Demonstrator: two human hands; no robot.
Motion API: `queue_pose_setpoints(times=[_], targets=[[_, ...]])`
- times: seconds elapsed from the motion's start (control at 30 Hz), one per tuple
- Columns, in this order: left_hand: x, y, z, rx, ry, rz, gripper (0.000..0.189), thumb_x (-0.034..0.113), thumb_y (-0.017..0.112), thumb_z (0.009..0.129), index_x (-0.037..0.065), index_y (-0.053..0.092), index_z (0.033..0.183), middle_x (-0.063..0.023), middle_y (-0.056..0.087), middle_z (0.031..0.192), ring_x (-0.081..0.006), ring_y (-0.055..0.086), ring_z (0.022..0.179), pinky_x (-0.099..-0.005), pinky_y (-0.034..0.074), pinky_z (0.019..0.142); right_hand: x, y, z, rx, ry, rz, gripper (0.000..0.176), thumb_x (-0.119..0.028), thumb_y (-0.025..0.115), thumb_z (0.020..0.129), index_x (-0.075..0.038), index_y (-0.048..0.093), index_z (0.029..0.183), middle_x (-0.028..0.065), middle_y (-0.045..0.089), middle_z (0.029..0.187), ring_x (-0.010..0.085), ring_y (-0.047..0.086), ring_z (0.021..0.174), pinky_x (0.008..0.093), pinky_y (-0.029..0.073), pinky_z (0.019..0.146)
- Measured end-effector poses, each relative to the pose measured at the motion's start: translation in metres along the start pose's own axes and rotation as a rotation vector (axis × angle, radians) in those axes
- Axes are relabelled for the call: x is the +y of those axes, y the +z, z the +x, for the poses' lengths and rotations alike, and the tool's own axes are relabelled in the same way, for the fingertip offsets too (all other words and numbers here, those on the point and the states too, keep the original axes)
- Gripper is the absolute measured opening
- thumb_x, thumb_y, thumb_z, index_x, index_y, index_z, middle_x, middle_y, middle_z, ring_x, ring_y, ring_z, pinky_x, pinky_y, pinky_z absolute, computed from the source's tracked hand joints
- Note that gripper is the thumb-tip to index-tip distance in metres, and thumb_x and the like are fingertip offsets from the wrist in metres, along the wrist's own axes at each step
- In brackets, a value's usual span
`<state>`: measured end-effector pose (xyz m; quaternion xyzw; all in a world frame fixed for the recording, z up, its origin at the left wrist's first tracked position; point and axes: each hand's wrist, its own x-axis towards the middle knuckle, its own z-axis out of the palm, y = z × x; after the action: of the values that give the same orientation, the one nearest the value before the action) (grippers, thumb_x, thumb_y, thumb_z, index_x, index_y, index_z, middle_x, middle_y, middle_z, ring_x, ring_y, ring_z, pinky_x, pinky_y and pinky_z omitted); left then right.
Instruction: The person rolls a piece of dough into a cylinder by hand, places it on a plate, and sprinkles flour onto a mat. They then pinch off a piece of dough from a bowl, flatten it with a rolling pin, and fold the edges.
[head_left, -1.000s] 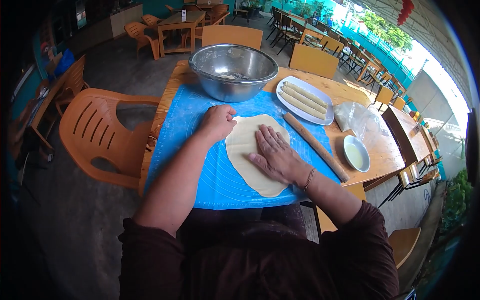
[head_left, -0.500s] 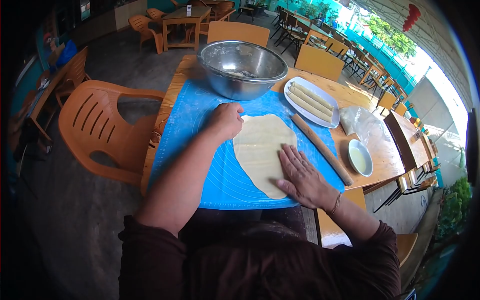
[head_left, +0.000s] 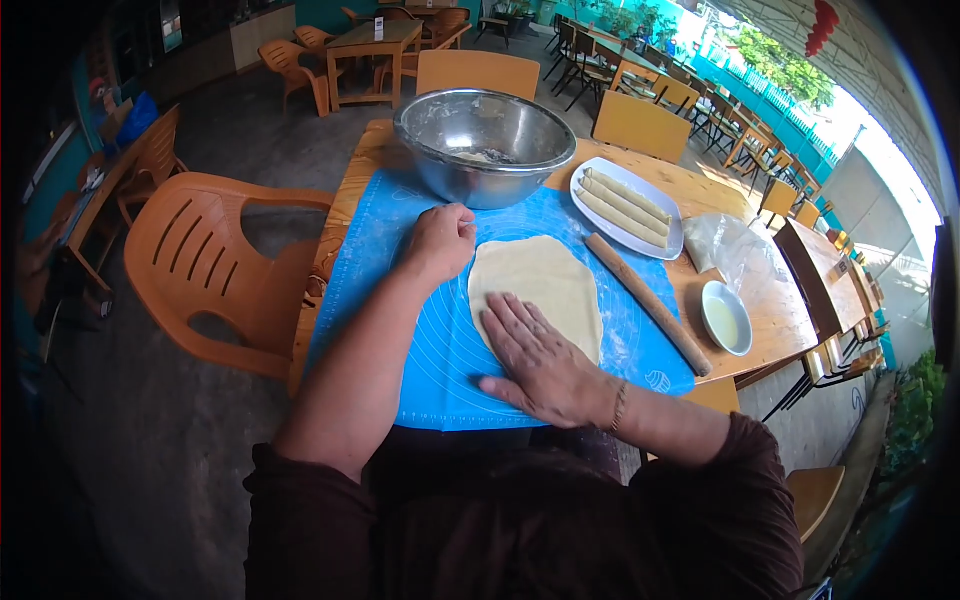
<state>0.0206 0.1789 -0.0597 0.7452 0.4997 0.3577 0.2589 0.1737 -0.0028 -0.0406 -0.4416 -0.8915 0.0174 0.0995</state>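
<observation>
A flat, thin sheet of pale dough (head_left: 545,280) lies on a blue silicone mat (head_left: 440,375) marked with circles. My right hand (head_left: 535,365) rests flat over the lower left of the sheet, fingers stretched out and thumb apart, hiding part of the dough's edge. By the upper left of the dough, my left hand (head_left: 442,243) is curled closed on the mat; anything within its fingers is hidden. Just right of the dough lies a wooden rolling pin (head_left: 648,305), slanting toward the near right.
Behind the mat's far edge stands a steel bowl (head_left: 485,185) with floury remains. A white plate (head_left: 672,248) holds rolled dough logs. Rightward are a clear plastic bag (head_left: 735,245) and a small bowl (head_left: 726,318) of pale liquid. An orange chair (head_left: 220,270) stands left.
My right hand has slid left across the dough. The sheet's lower part has drawn up, and its visible outline is rounder. My left hand has shifted slightly left, off the dough's edge.
</observation>
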Motion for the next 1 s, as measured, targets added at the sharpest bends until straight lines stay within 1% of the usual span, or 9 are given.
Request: queue_pose_setpoints(times=[0.13,0.2,0.33,0.47,0.57,0.73,0.87,0.93,1.0], targets=[[0.011,-0.005,-0.006,-0.049,0.0,0.051,0.024,0.014,0.063,0.09,0.001,0.067,0.11,-0.0165,0.07,0.108,-0.0295,0.067,0.099,-0.0376,0.053,0.087,0.002,-0.028,-0.049,-0.104,0.002,0.067,0.077,-0.05,0.04,0.101,0.013,0.029,0.144,0.0341,0.027,0.15,0.0428,0.024,0.144,0.048,0.02,0.119],[0.012,-0.001,-0.007,-0.024,0.009,0.052,0.023,0.014,0.063,0.09,0.001,0.068,0.109,-0.0166,0.07,0.107,-0.0296,0.067,0.1,-0.0378,0.053,0.087,0.018,-0.03,-0.057,-0.106,0.124,-0.033,0.078,-0.05,0.041,0.1,0.012,0.028,0.144,0.034,0.027,0.151,0.042,0.023,0.145,0.0476,0.02,0.119],[0.01,0.005,-0.005,0.002,0.017,0.07,0.022,0.013,0.062,0.09,0.001,0.068,0.108,-0.0164,0.071,0.104,-0.0291,0.068,0.098,-0.0375,0.053,0.086,0.059,-0.012,-0.013,-0.07,0.312,-0.144,0.087,-0.059,0.037,0.098,0.015,0.027,0.144,0.0348,0.024,0.152,0.044,0.021,0.145,0.0462,0.016,0.12],[0.002,-0.002,-0.002,0.03,-0.009,0.024,0.021,0.012,0.063,0.09,0.001,0.069,0.106,-0.0155,0.072,0.101,-0.0269,0.069,0.095,-0.0366,0.054,0.084,0.055,0.003,0.045,-0.044,0.307,-0.085,0.09,-0.062,0.032,0.099,0.015,0.023,0.145,0.0355,0.021,0.153,0.0432,0.017,0.146,0.0446,0.014,0.121],[-0.003,-0.006,0.001,0.042,0.011,0.032,0.021,0.012,0.063,0.089,0.001,0.069,0.106,-0.0151,0.072,0.101,-0.0258,0.069,0.093,-0.036,0.054,0.083,0.038,0.013,0.058,-0.036,0.191,-0.047,0.089,-0.061,0.034,0.098,0.014,0.024,0.145,0.0343,0.023,0.152,0.0426,0.019,0.146,0.0453,0.015,0.121],[0.0,-0.003,-0.001,0.008,0.032,0.045,0.022,0.013,0.064,0.089,0.001,0.068,0.107,-0.0147,0.072,0.1,-0.0254,0.069,0.091,-0.0357,0.054,0.082,-0.006,0.001,-0.013,0.005,-0.012,0.053,0.078,-0.05,0.041,0.1,0.01,0.026,0.146,0.0313,0.024,0.153,0.0417,0.02,0.146,0.0469,0.016,0.12],[0.01,-0.003,-0.009,0.005,0.051,0.054,0.022,0.015,0.065,0.089,0.002,0.068,0.107,-0.0144,0.071,0.103,-0.0243,0.068,0.09,-0.0354,0.054,0.081,-0.011,-0.025,-0.067,-0.088,0.01,0.124,0.075,-0.047,0.043,0.1,0.009,0.025,0.148,0.0294,0.024,0.154,0.0402,0.021,0.146,0.0477,0.016,0.12],[0.021,-0.001,-0.015,-0.003,0.077,0.047,0.023,0.015,0.065,0.089,0.002,0.068,0.107,-0.0143,0.07,0.105,-0.0238,0.068,0.089,-0.0353,0.054,0.08,-0.004,-0.032,-0.084,-0.086,0.079,0.048,0.072,-0.045,0.046,0.099,0.008,0.031,0.145,0.0283,0.031,0.152,0.0401,0.026,0.144,0.0493,0.018,0.12],[0.032,0.003,-0.02,-0.053,0.131,0.041,0.02,0.015,0.065,0.089,0.002,0.069,0.103,-0.0151,0.069,0.107,-0.0263,0.065,0.091,-0.0367,0.052,0.083,0.01,-0.03,-0.082,-0.085,0.11,-0.002,0.075,-0.049,0.042,0.1,0.01,0.03,0.145,0.0289,0.03,0.152,0.04,0.025,0.145,0.0504,0.016,0.12]])
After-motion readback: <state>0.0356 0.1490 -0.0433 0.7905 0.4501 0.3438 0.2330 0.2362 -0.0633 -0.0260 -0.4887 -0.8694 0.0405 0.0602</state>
